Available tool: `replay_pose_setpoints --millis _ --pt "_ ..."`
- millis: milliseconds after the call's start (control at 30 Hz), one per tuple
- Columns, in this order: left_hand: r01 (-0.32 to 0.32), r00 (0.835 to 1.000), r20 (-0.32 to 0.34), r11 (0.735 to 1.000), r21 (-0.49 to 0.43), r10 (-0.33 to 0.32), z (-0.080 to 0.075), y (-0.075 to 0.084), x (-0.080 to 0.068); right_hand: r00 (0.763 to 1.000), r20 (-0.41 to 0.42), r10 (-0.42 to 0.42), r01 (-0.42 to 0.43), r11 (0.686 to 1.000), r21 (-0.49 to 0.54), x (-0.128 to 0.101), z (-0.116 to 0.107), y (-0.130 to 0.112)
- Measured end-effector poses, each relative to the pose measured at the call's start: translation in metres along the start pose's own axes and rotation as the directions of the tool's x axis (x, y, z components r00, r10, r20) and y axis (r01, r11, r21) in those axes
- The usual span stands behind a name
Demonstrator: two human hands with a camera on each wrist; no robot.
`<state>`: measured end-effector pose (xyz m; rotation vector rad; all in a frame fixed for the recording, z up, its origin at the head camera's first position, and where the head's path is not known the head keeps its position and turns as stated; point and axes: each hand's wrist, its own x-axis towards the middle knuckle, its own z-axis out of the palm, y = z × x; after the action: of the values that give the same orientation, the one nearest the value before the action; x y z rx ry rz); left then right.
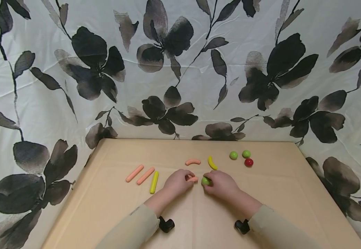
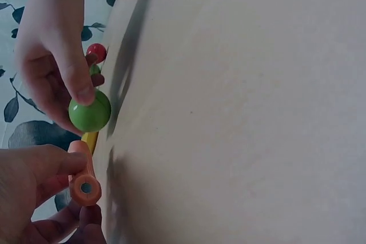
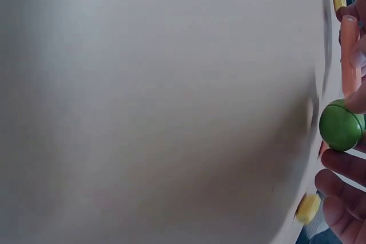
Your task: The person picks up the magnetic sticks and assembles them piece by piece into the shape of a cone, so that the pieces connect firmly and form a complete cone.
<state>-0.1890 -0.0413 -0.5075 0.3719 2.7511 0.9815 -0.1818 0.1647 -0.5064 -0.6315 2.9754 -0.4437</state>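
My left hand pinches a short orange tube just above the tan table. My right hand grips a green ball right beside it, and the two pieces nearly touch. In the left wrist view the orange tube shows a hole in its end, and the green ball sits under a thumb. The right wrist view has the green ball at the right edge, with the orange tube above it.
Two straight orange sticks and a yellow stick lie to the left. Behind the hands are a curved orange piece, a curved yellow piece, two green balls and a red ball. A floral cloth hangs behind.
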Motion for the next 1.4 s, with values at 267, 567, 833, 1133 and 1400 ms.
replay_pose_setpoints --millis 267,567,833,1133,1400 --pt "-0.016 1.0 0.008 1.0 0.007 0.016 0.006 -0.006 -0.005 0.999 -0.021 -0.043 0.042 0.998 -0.036 0.004 0.007 -0.008" --pt "-0.026 1.0 -0.001 1.0 0.011 0.026 0.008 -0.011 -0.005 0.997 -0.034 -0.067 0.066 0.997 -0.026 0.007 0.01 -0.012" --pt "0.005 0.998 0.055 0.999 -0.053 -0.002 0.007 -0.013 -0.008 0.998 -0.005 -0.057 0.057 0.998 0.003 0.008 0.008 -0.013" --pt "0.067 0.989 0.142 0.976 -0.209 -0.037 0.003 -0.013 -0.008 0.999 -0.017 0.044 -0.042 0.993 0.109 0.004 0.002 -0.008" --pt "0.1 0.984 0.169 0.97 -0.222 -0.063 0.004 -0.012 -0.004 0.987 -0.071 0.145 -0.13 0.974 0.184 0.003 -0.009 0.012"
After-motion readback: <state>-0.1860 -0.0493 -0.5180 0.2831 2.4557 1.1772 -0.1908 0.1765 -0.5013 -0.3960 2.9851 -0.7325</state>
